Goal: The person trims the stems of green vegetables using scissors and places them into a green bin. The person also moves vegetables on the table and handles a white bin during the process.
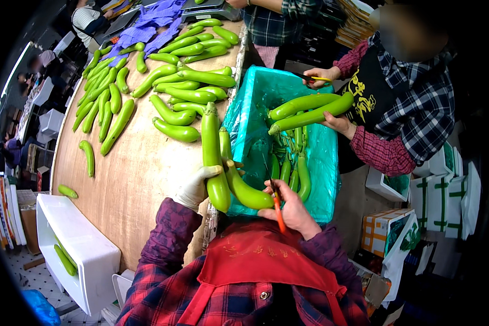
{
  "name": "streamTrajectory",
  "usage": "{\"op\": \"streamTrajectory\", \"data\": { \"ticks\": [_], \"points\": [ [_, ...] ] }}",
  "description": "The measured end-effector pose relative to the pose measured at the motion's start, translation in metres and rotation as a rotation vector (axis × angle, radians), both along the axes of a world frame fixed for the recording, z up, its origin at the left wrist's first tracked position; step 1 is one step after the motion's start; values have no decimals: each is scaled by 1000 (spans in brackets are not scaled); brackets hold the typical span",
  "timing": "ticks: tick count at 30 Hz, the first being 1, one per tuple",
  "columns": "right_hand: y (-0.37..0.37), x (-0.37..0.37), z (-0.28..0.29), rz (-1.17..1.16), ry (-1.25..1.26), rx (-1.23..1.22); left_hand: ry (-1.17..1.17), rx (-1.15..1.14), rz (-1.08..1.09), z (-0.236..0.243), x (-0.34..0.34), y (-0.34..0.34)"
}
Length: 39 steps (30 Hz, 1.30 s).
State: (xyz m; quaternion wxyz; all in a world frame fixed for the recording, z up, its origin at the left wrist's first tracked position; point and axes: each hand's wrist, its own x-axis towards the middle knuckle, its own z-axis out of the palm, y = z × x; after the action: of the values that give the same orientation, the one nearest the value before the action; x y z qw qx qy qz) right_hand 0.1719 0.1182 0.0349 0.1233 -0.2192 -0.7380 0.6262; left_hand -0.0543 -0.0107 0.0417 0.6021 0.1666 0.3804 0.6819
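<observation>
My left hand [197,183], in a white glove, grips two long pale-green eggplants [217,193] upright over the table edge and the crate's near corner. In my bare right hand [292,212] are orange-handled scissors [279,213], blades pointing away from me beside the lower ends of those eggplants. A teal, plastic-lined crate [244,108] holds more eggplants [302,182] and small green offcuts. On the wooden table [100,201] to my left lie several loose eggplants [118,125].
Across the crate, a co-worker [413,98] holds two eggplants and yellow-handled scissors. Purple cloths [141,32] lie at the table's far end. A white foam box [92,266] with eggplants is at lower left; more boxes [388,233] stand right. Other people work at upper left.
</observation>
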Motion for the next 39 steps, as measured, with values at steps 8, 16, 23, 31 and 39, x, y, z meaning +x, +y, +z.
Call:
{"op": "streamTrajectory", "data": {
  "ticks": [8, 16, 23, 31, 39],
  "points": [
    [-3, 6, -22, -60, 121, -727, -228, 345, 122, -2, 24, -11],
    [-25, -1, -21, 86, 300, -1096, -305, 582, 26, 3, 44, -17],
    [-37, -1, -44, 17, 73, -745, -234, 309, 222, -8, 51, -27],
    [-40, 0, -39, -134, -74, -567, 66, -164, 602, -42, 10, -20],
    [-39, 9, -41, -87, -75, -537, 71, -303, 707, -7, -106, 15]
  ]
}}
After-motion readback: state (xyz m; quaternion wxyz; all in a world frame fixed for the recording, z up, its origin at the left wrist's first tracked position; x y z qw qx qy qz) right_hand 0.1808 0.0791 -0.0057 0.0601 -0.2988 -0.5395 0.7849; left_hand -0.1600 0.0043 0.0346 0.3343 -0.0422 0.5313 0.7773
